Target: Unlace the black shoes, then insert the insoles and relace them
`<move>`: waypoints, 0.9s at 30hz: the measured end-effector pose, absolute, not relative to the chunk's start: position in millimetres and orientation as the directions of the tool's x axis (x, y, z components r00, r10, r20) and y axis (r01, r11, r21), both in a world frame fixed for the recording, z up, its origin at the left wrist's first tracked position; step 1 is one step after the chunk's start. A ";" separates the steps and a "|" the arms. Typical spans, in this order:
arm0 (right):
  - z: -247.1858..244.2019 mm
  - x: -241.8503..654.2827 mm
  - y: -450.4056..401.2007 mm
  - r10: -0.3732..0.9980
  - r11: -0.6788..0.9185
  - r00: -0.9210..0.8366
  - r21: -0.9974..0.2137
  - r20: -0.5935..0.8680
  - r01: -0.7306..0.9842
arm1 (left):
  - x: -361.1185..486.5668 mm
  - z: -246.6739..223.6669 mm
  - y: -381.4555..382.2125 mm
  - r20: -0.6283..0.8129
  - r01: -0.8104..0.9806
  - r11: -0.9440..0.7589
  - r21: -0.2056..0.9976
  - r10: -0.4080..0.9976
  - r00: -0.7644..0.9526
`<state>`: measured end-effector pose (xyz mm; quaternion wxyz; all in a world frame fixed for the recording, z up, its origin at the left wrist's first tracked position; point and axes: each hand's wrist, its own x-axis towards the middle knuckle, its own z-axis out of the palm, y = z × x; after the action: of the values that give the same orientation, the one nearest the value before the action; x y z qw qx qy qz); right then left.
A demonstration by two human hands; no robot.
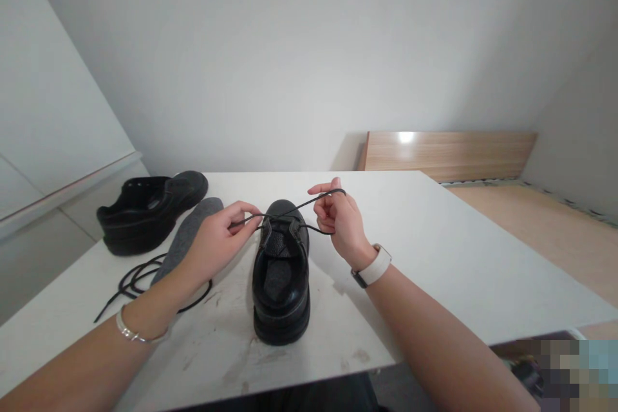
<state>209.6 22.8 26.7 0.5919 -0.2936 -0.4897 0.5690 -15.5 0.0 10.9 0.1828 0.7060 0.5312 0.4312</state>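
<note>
A black leather shoe (pixel 281 296) stands upright on the white table, its heel toward me and its toe pointing away. Thin black lace (pixel 309 203) runs from its front eyelets out to both sides. My left hand (pixel 223 232), left of the toe, pinches one strand between thumb and fingers. On the right, my right hand (pixel 340 219) is closed on the lace, which passes over its fingers near the top and back toward the shoe lower down. A grey insole inside the shoe is partly visible.
The white table (pixel 434 270) carries a second black shoe (pixel 140 225) at the left, without visible laces. Beside it lie a grey insole (pixel 186 238), partly behind my left forearm, and a loose coiled black lace (pixel 126 286). A wooden board (pixel 449 156) stands beyond the table.
</note>
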 end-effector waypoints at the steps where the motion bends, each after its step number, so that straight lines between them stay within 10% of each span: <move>1: 27.1 209.5 22.0 0.960 0.175 -0.138 -0.906 0.244 -0.385 | -16.0 12.5 0.6 0.376 0.611 -0.361 0.704 0.920 0.110; 9: 30.7 208.8 17.1 0.915 0.097 -0.330 -0.919 0.233 -0.381 | -21.6 25.2 2.9 0.282 0.507 -0.343 0.790 0.939 0.196; 19: 27.6 209.8 20.8 0.939 0.182 -0.195 -0.892 0.283 -0.414 | -17.2 33.4 -5.5 0.258 -0.178 -0.251 0.951 0.966 0.020; 27: 30.4 218.8 17.1 0.841 0.238 -0.322 -0.832 0.435 -0.501 | -21.9 33.4 -12.9 0.534 -0.055 -0.531 0.845 0.834 0.139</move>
<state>218.8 17.1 30.4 0.5614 -0.1539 -0.5512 0.5978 -21.9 -12.9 33.4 0.3806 0.6518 0.2990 0.5839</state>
